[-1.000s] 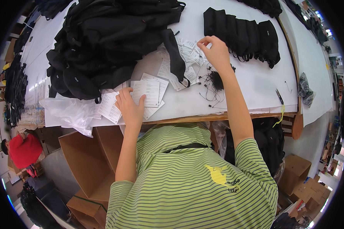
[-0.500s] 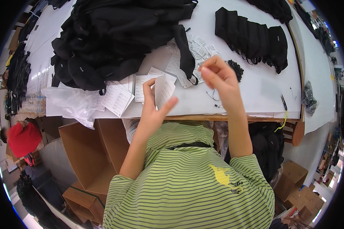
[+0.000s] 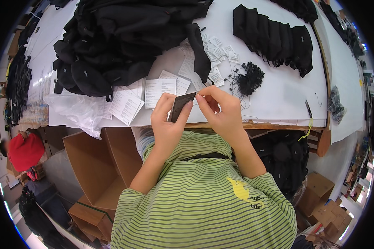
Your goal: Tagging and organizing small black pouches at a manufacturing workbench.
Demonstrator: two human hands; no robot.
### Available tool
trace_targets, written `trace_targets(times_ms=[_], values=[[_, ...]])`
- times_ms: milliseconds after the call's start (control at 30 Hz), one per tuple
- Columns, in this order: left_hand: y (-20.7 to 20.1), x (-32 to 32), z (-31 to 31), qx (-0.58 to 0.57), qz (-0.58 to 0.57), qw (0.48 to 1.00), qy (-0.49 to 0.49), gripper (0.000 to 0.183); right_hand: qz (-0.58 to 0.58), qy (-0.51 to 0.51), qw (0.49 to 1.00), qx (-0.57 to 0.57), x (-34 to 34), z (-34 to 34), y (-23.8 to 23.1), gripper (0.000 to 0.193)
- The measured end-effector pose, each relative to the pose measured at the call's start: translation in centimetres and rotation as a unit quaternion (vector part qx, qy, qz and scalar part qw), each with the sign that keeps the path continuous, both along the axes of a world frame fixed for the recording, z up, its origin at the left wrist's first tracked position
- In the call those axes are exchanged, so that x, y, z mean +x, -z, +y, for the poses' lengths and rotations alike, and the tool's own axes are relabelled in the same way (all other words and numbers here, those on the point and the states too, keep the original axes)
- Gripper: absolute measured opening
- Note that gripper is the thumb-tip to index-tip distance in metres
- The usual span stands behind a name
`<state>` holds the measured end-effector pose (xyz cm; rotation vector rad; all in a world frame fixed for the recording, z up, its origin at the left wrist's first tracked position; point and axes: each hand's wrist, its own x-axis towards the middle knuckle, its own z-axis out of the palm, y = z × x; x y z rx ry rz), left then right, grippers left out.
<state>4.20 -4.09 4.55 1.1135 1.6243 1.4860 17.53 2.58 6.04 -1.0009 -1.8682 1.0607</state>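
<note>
My left hand (image 3: 167, 118) holds a dark hang tag (image 3: 180, 106), gripped between thumb and fingers just past the table's front edge. At the tag's upper corner, the thumb and forefinger of my right hand (image 3: 223, 113) are pinched together. A thin black string (image 3: 250, 119) trails beside that hand; the part in the pinch is too small to see clearly. Printed white cards (image 3: 160, 90) lie in overlapping stacks behind my left hand. Beyond my right hand sits a tangled bundle of black tag strings (image 3: 250, 79).
Black fabric pouches (image 3: 116, 39) are heaped at the back left, and more stand in a row (image 3: 273, 39) at right. Small white labels (image 3: 215, 50) lie between. A plastic bag (image 3: 77, 108) hangs over the front edge near an open carton (image 3: 91, 166). Thread snips (image 3: 308, 108) lie at right.
My right hand has come down and left, meeting the tag in my left hand. The tag has turned from its pale printed face to its dark one. The string bundle is now uncovered.
</note>
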Motion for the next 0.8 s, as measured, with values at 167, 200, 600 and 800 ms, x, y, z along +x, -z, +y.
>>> trace_targets(times_ms=[167,200,600,800], values=[[-0.1,0.1,0.1,0.069,0.195,0.978,-0.008,0.014,-0.027,0.013,0.998,0.055,0.0,-0.4,0.3,0.006],[0.1,-0.1,0.0,0.094,0.215,0.972,0.000,0.022,-0.019,0.017,0.999,0.028,0.2,-0.4,0.2,0.007],[1.5,-1.2,-0.5,-0.037,-0.237,0.930,0.280,0.014,0.047,-0.090,0.986,-0.129,3.9,-1.2,0.1,0.012],[1.1,-0.6,-0.1,-0.026,-0.162,0.949,0.270,0.010,0.088,-0.100,0.963,-0.234,4.6,-1.3,0.7,0.010]])
